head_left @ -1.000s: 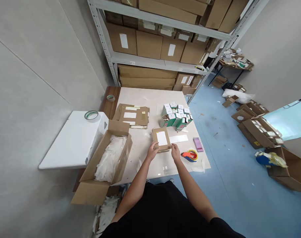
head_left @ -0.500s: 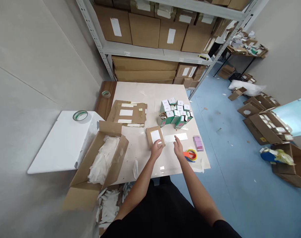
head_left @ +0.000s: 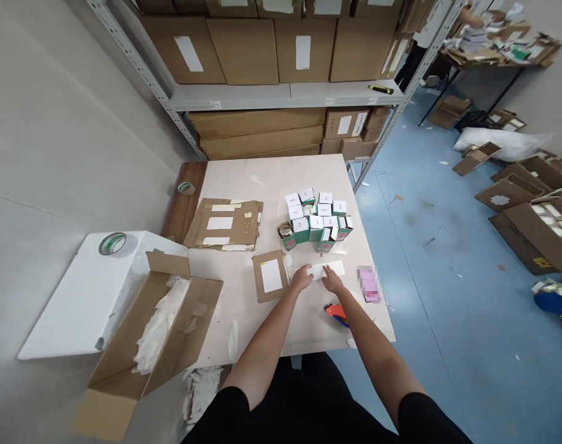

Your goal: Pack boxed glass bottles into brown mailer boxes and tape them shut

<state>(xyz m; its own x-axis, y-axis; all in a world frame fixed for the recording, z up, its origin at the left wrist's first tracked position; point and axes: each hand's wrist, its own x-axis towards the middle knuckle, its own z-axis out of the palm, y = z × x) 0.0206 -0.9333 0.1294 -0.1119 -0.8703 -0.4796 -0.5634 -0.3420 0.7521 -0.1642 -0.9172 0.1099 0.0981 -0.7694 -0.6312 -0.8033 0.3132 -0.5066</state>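
A white paper strip (head_left: 335,268) lies flat on the table between and beyond my hands. My left hand (head_left: 302,278) has its bent fingers together at the strip's left end, gripping that edge. My right hand (head_left: 331,280) rests at the strip's near edge, thumb and forefinger apart, fingertips touching the paper. Left of my left hand lies a flat brown cardboard packet (head_left: 259,280) with a white label, untouched. An orange tape cutter (head_left: 336,310) sits close to my right forearm, partly covered by it.
Several small white-and-green boxes (head_left: 315,227) stand behind the strip. Flattened cardboard (head_left: 223,224) is stacked at the back left. A pink pad (head_left: 369,284) lies near the right edge. An open carton (head_left: 188,317) with white filling stands left, beside a white box (head_left: 71,302). Shelving (head_left: 257,95) rises behind the table (head_left: 272,333).
My left hand has let go of the cardboard packet and moved right to the paper strip. My right hand has come down onto the strip. The view has shifted.
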